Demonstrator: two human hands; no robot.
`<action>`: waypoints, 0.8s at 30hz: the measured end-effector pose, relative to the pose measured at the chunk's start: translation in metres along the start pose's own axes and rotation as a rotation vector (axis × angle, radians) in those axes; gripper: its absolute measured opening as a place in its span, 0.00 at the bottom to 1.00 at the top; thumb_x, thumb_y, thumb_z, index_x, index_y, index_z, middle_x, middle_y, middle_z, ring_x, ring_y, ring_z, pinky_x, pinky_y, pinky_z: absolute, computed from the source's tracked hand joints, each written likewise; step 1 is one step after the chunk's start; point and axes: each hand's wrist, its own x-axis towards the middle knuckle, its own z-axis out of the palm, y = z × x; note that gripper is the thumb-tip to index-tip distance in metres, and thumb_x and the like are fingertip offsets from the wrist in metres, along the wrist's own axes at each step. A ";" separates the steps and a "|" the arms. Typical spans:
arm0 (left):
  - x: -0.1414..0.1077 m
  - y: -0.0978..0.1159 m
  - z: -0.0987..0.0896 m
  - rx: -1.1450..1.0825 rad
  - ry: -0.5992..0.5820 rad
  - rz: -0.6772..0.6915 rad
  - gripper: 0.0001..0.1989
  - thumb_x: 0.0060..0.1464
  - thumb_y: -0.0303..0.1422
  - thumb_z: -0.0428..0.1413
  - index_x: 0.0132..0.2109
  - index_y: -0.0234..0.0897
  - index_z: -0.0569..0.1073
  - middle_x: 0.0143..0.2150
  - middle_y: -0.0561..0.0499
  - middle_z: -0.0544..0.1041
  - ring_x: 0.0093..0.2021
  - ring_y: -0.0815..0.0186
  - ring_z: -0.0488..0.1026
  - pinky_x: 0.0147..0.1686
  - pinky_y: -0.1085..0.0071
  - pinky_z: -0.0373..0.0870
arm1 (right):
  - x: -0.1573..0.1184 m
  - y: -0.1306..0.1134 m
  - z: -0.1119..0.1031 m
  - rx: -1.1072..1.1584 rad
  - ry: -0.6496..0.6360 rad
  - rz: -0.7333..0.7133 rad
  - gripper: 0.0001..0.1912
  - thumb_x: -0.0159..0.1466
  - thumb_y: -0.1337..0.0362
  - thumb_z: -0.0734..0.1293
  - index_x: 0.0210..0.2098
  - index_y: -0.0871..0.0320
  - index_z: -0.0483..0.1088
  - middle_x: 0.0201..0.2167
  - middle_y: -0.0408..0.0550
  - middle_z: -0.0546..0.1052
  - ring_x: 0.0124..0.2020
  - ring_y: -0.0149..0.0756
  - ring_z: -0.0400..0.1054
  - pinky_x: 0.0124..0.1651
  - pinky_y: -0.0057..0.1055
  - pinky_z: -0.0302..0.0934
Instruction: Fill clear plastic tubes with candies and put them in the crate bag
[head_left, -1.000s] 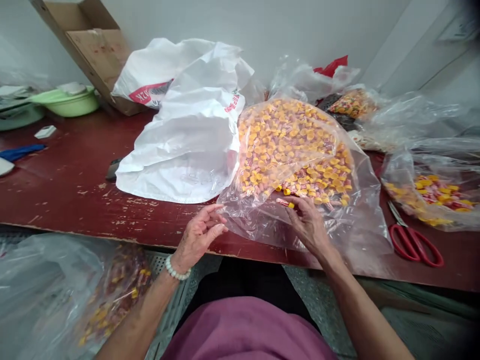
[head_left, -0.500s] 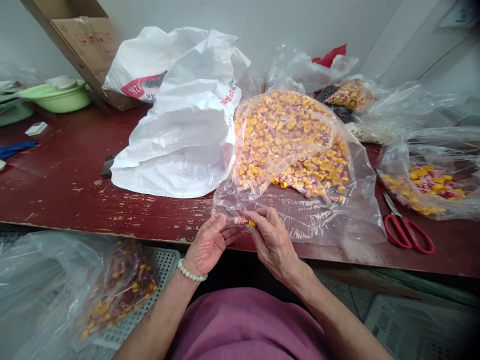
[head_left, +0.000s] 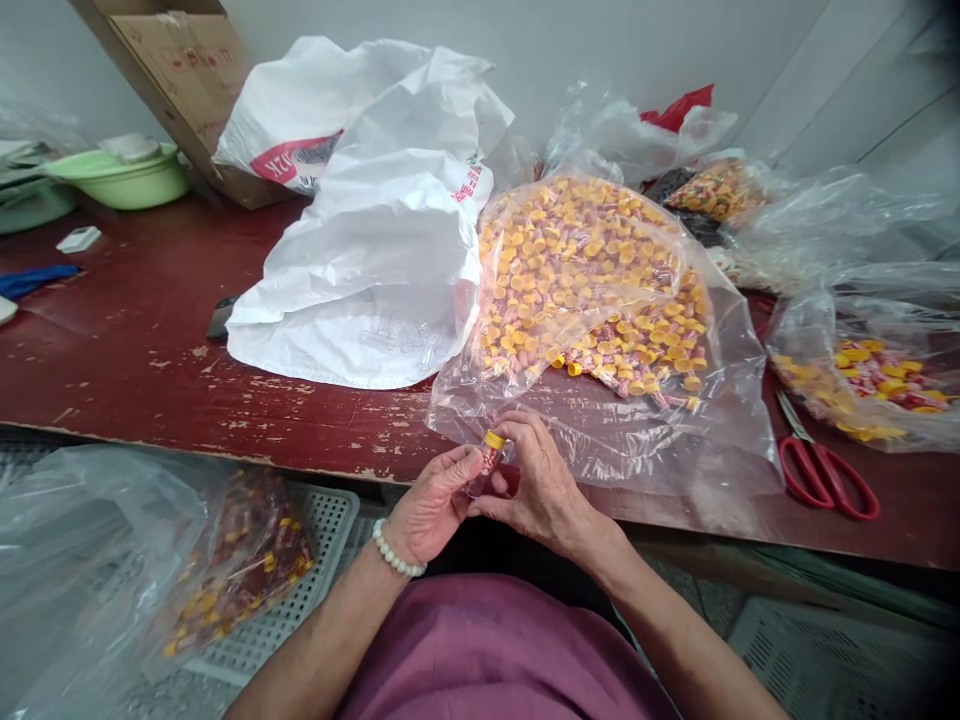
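A small clear tube (head_left: 489,457) with a yellow cap and a red-and-white wrapped piece inside stands tilted upright between my hands, over the table's front edge. My left hand (head_left: 439,500) pinches it from the left with thumb and fingers. My right hand (head_left: 538,485) is curled round its right side, a fingertip at the yellow cap and the thumb near the lower end. Behind them lies a big clear bag of yellow-capped pieces (head_left: 592,270). To its left, a white sack (head_left: 360,270) lies open with several clear tubes in its mouth.
Red-handled scissors (head_left: 829,475) lie on the red table (head_left: 150,340) at the right, by a smaller clear bag (head_left: 885,375). Below left, a crate (head_left: 330,520) holds a filled bag. Green basins (head_left: 131,180) and a cardboard box (head_left: 187,80) stand at the back left.
The tube has turned from lying flat to nearly upright, cap on top. Both hands have come closer together around it. The view has shifted slightly.
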 end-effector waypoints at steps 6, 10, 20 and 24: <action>0.003 0.002 0.002 0.031 -0.066 -0.011 0.09 0.56 0.34 0.56 0.36 0.31 0.72 0.27 0.48 0.73 0.27 0.72 0.69 0.27 0.78 0.63 | 0.002 -0.006 0.003 0.011 -0.081 0.074 0.33 0.46 0.59 0.75 0.46 0.57 0.57 0.45 0.55 0.65 0.46 0.46 0.62 0.45 0.43 0.63; 0.010 0.003 0.000 0.001 -0.056 0.012 0.08 0.53 0.31 0.58 0.39 0.30 0.72 0.29 0.50 0.71 0.28 0.74 0.69 0.31 0.77 0.64 | 0.005 -0.006 0.011 -0.034 -0.025 0.077 0.27 0.46 0.63 0.72 0.43 0.58 0.59 0.43 0.54 0.67 0.43 0.45 0.63 0.43 0.41 0.63; 0.022 0.048 -0.014 0.380 0.118 0.150 0.09 0.48 0.35 0.60 0.34 0.37 0.68 0.21 0.58 0.63 0.19 0.72 0.62 0.23 0.73 0.59 | 0.007 0.015 -0.013 0.049 -0.062 0.113 0.41 0.53 0.53 0.71 0.60 0.55 0.52 0.56 0.57 0.62 0.52 0.45 0.61 0.51 0.41 0.62; 0.053 0.120 -0.071 1.260 0.671 0.691 0.05 0.47 0.35 0.57 0.33 0.40 0.73 0.24 0.51 0.68 0.28 0.63 0.66 0.29 0.67 0.59 | 0.004 0.075 -0.038 -0.226 0.111 0.283 0.18 0.62 0.59 0.62 0.51 0.55 0.64 0.47 0.53 0.70 0.49 0.44 0.64 0.51 0.43 0.60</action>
